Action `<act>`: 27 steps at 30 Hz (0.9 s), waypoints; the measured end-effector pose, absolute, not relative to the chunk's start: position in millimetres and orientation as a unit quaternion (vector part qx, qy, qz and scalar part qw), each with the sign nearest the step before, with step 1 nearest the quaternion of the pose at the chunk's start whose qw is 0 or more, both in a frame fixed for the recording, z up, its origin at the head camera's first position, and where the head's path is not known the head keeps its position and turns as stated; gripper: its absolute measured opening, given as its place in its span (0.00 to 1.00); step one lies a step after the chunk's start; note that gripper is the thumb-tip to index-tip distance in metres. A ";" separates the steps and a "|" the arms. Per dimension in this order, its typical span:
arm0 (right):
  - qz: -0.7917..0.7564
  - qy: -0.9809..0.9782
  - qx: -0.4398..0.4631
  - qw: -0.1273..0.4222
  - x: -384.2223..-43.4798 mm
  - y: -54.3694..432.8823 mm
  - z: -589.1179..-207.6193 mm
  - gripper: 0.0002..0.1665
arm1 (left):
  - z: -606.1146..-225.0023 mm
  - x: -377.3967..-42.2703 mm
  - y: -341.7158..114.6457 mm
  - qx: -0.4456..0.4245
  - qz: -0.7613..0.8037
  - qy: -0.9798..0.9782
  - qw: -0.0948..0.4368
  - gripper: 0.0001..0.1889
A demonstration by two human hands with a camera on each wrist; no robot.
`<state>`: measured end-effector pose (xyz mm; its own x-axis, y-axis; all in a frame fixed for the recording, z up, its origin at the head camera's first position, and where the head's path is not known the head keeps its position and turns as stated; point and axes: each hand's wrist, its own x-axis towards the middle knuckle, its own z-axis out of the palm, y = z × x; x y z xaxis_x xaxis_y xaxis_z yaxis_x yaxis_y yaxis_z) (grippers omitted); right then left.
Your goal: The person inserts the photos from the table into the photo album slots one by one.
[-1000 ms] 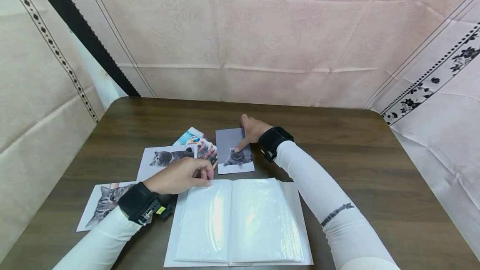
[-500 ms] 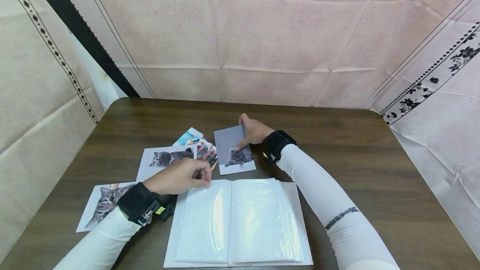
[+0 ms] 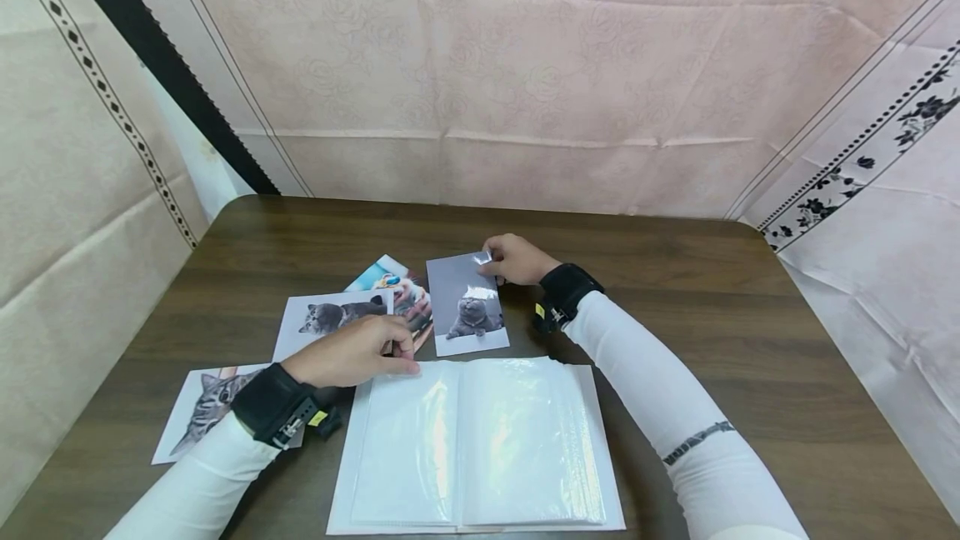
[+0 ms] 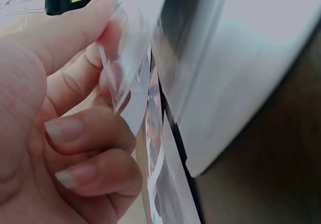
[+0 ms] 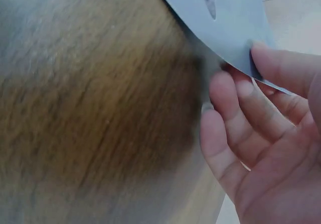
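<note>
Right fingers point(image 5: 225, 93) astride edge of photo point(image 3: 467, 302)

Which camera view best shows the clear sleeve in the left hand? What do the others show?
The left wrist view: the clear sleeve appears close up, its edge pinched by the left hand. The head view shows it smaller, with glare, in the open album; the right wrist view shows none.
</note>
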<state>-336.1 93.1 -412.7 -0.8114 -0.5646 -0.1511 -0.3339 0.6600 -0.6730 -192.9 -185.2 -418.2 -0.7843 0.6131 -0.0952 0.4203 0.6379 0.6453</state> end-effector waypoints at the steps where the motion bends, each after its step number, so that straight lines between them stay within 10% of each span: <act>1: -0.333 0.891 -0.251 0.179 -335.5 94.3 -412.1 0.06 | -418.2 -192.9 -185.6 0.290 0.311 0.892 0.155 0.06; 27: -0.508 0.835 -0.131 0.166 -319.6 120.7 -395.8 0.08 | -413.2 -196.5 -195.4 0.295 0.341 0.870 0.200 0.02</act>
<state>-319.6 120.7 -395.8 -0.9105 -0.3873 -0.1447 -0.0493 0.4490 -0.8922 -196.5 -195.4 -413.2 -0.7459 0.6499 -0.1458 0.3772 0.5926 0.7117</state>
